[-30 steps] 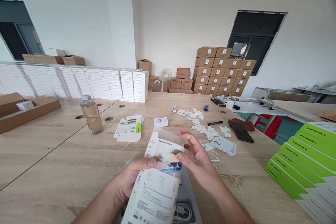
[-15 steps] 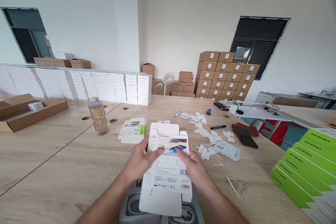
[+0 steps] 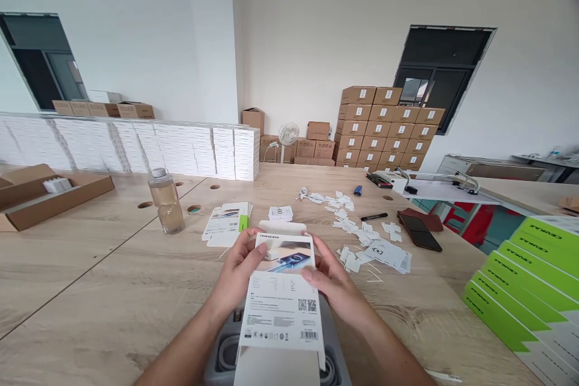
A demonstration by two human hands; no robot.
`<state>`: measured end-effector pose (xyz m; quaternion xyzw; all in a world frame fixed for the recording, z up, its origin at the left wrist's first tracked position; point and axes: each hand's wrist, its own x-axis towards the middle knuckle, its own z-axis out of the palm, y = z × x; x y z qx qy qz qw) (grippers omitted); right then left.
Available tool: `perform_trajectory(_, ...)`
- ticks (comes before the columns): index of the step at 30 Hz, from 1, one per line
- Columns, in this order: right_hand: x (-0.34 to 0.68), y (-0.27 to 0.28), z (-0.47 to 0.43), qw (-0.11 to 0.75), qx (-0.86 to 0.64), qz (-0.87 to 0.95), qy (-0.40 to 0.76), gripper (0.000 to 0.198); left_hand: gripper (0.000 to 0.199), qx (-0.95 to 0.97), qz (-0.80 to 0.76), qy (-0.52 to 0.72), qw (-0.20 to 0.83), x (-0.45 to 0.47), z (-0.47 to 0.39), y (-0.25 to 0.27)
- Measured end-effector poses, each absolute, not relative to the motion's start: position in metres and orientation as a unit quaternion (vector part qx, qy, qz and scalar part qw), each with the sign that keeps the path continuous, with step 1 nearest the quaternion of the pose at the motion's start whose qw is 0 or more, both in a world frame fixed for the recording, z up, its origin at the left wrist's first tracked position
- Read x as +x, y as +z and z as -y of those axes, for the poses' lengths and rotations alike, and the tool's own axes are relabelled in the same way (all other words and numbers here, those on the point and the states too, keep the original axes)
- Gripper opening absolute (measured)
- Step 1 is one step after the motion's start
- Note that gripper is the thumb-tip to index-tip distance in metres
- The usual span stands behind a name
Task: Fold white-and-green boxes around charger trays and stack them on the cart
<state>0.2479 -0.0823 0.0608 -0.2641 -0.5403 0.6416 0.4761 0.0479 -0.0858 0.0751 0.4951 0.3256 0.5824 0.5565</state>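
A white printed packaging box is held between my two hands, its picture panel toward me and a long flap hanging at the near end. My left hand grips its left edge, thumb on the printed face. On the right edge my right hand does the same. Below the box, partly hidden by it, sits a grey tray with coiled cables. Beyond my hands lie a small stack of white cards and flat printed box blanks.
A water bottle and an open cardboard box stand left. White paper scraps, a marker and a phone lie right. Green-and-white boxes are stacked at the right edge. White boxes line the table's far left.
The flat blank in my hands has been opened out into a box shape, its side flaps no longer spread. My fingers have shifted toward its far end. The white card stack now shows fully.
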Motion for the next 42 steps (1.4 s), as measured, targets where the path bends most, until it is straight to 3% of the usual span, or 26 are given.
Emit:
perform_trajectory(3,0.246,0.055,0.077,0.518,-0.305,0.527,0.601,0.026,0.025,0.475,-0.312,0.566,0.598,0.047,0.088,0.076)
perform_trajectory(6,0.25,0.051,0.07,0.567,-0.356,0.515,0.535,0.033,0.025,0.486,-0.305,0.535,0.62,0.046,0.09,0.076)
perform_trajectory(10,0.259,0.052,0.065,0.536,-0.383,0.56,0.502,0.037,0.024,0.523,-0.284,0.485,0.641,0.046,0.093,0.075)
perform_trajectory(19,0.261,0.048,0.062,0.557,-0.369,0.675,0.313,0.009,0.022,0.526,-0.28,0.47,0.651,0.048,0.093,0.076)
perform_trajectory(22,0.263,0.05,0.062,0.549,-0.351,0.666,0.364,0.011,0.021,0.537,-0.283,0.468,0.642,0.048,0.093,0.072)
perform_trajectory(27,0.264,0.048,0.061,0.508,-0.353,0.465,0.633,0.023,0.02,0.582,-0.269,0.443,0.627,0.049,0.094,0.067)
perform_trajectory(30,0.263,0.045,0.062,0.456,-0.361,0.417,0.699,0.028,0.02,0.597,-0.273,0.444,0.61,0.049,0.094,0.066)
perform_trajectory(34,0.263,0.046,0.064,0.43,-0.386,0.486,0.655,0.03,0.022,0.611,-0.288,0.447,0.586,0.048,0.092,0.067)
perform_trajectory(42,0.263,0.05,0.067,0.446,-0.383,0.64,0.495,0.031,0.047,0.594,-0.31,0.46,0.582,0.048,0.091,0.063)
